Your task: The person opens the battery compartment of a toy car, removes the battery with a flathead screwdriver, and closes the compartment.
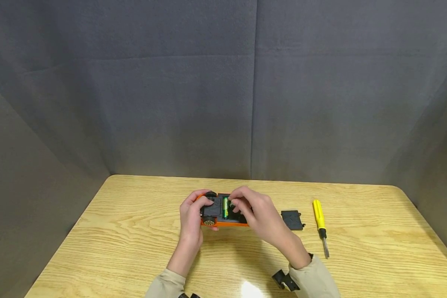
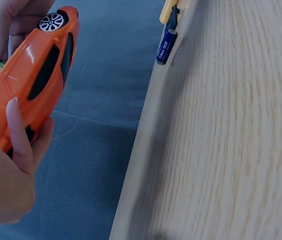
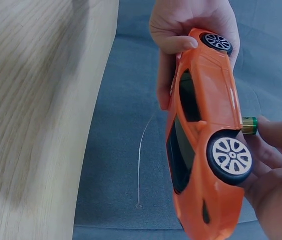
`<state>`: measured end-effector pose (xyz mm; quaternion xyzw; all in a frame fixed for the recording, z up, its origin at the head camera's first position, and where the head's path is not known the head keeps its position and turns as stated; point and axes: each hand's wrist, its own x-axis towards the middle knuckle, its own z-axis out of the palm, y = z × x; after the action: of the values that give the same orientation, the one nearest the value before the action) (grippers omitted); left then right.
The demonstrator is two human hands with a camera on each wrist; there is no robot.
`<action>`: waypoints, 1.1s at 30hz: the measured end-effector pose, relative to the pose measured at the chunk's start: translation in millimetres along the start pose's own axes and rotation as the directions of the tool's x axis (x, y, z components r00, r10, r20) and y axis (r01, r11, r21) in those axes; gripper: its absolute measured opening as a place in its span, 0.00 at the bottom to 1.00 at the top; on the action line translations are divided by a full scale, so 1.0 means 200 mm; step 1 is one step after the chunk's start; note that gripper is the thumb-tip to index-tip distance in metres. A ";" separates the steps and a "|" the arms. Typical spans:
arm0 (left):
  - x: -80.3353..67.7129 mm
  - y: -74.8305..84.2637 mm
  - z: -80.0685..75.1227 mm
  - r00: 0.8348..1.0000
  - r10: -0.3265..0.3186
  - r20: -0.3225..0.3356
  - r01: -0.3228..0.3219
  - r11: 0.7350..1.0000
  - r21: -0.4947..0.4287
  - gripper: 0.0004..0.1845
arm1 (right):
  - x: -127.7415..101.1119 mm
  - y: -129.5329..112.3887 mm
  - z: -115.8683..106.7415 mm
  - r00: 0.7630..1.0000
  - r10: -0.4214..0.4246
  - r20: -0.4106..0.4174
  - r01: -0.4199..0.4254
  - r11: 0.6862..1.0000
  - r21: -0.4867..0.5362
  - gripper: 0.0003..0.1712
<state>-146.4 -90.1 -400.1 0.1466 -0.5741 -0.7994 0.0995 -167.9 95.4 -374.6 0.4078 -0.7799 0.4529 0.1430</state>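
Orange plastic toy car (image 1: 223,217) sits belly-up in both our hands, just above the wooden tabletop (image 1: 134,256), near its far-middle part. Its long axis runs left-right across our view, roughly parallel to the tabletop's far edge. Which end is the nose we can't tell from the head view.

Our left hand (image 1: 191,217) grips the car's left end, fingers (image 1: 203,200) curled over the underside by the wheel, thumb along the body in the left wrist view. Our right hand (image 1: 258,215) covers the right end; its fingers are bent and pinch a green battery (image 1: 225,207) that lies crosswise in the open compartment, i.e. at right angles to the car's length. In the right wrist view the battery's gold tip pokes out past the car's edge, w/ fingertips on it.

Right of the car, well apart, a black battery cover (image 1: 292,219) lies flat. Just beside that, a yellow-handled screwdriver (image 1: 320,225) lies w/ its tip toward us.
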 end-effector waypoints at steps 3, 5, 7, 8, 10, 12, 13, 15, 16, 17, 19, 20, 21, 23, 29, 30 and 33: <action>0.00 0.00 0.00 1.000 -0.002 0.002 0.002 1.000 0.002 0.14 | 0.00 0.00 0.00 1.000 0.008 -0.014 -0.008 1.000 0.006 0.07; 0.00 0.00 0.00 1.000 -0.004 0.002 0.004 1.000 0.002 0.14 | 0.00 -0.01 0.00 1.000 0.016 -0.017 -0.016 1.000 0.004 0.08; 0.00 0.00 0.00 1.000 -0.003 0.002 0.003 1.000 0.003 0.14 | 0.00 -0.01 0.01 1.000 0.021 -0.021 -0.021 1.000 -0.004 0.10; -0.01 0.00 0.00 1.000 -0.005 0.004 0.005 1.000 0.002 0.14 | 0.00 -0.01 0.01 0.999 0.023 -0.026 -0.023 1.000 -0.011 0.11; -0.01 0.00 0.01 1.000 -0.006 0.006 0.006 1.000 0.003 0.14 | 0.00 0.00 0.01 0.999 0.017 -0.043 -0.018 1.000 -0.024 0.12; -0.01 0.00 0.01 1.000 -0.008 0.008 0.008 1.000 0.002 0.14 | 0.00 0.00 0.01 0.998 0.007 -0.069 -0.009 0.999 -0.036 0.12; -0.01 0.00 0.01 1.000 -0.008 0.009 0.008 1.000 0.002 0.14 | 0.00 0.00 0.01 0.997 0.002 -0.083 -0.005 0.999 -0.041 0.11; -0.01 0.00 0.01 1.000 -0.006 0.011 0.006 1.000 0.002 0.14 | 0.00 0.00 0.01 0.994 -0.004 -0.113 -0.001 0.999 -0.047 0.11; -0.01 0.00 0.01 1.000 -0.004 0.012 0.004 1.000 0.001 0.14 | 0.00 0.00 0.01 0.992 -0.008 -0.126 0.002 0.999 -0.048 0.11; -0.01 0.01 0.00 1.000 -0.003 0.012 0.003 1.000 -0.001 0.14 | 0.00 0.01 0.01 0.990 -0.011 -0.138 0.004 0.999 -0.050 0.11; -0.01 0.01 0.00 1.000 0.001 0.014 -0.001 1.000 -0.003 0.14 | 0.00 0.01 0.00 0.986 -0.015 -0.165 0.005 0.998 -0.060 0.11; -0.01 0.01 0.00 1.000 0.002 0.015 -0.002 1.000 -0.004 0.14 | 0.00 0.01 0.00 0.984 -0.016 -0.178 0.004 0.998 -0.065 0.12; -0.01 0.01 0.00 1.000 0.002 0.016 -0.002 1.000 -0.006 0.14 | 0.00 0.01 0.00 0.982 -0.017 -0.189 0.005 0.998 -0.067 0.12; -0.01 0.00 0.00 1.000 0.001 0.014 -0.001 1.000 -0.006 0.14 | 0.00 0.01 -0.01 0.978 -0.012 -0.210 -0.003 0.998 -0.069 0.12; 0.00 0.00 0.00 1.000 -0.001 0.008 0.001 1.000 -0.004 0.15 | -0.01 0.02 -0.03 0.968 0.054 -0.247 -0.054 0.999 0.006 0.12; -0.01 0.00 0.00 1.000 0.000 0.008 0.000 1.000 -0.005 0.15 | -0.01 0.02 -0.03 0.966 0.064 -0.250 -0.059 0.998 0.026 0.12; 0.00 0.00 0.00 1.000 0.003 0.009 -0.003 1.000 -0.009 0.15 | 0.00 0.03 -0.04 0.963 0.096 -0.252 -0.076 0.993 0.087 0.13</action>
<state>-145.6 -89.6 -399.8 0.1415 -0.5712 -0.8024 0.0989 -172.5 104.2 -373.4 0.3169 -0.7539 0.5371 0.2068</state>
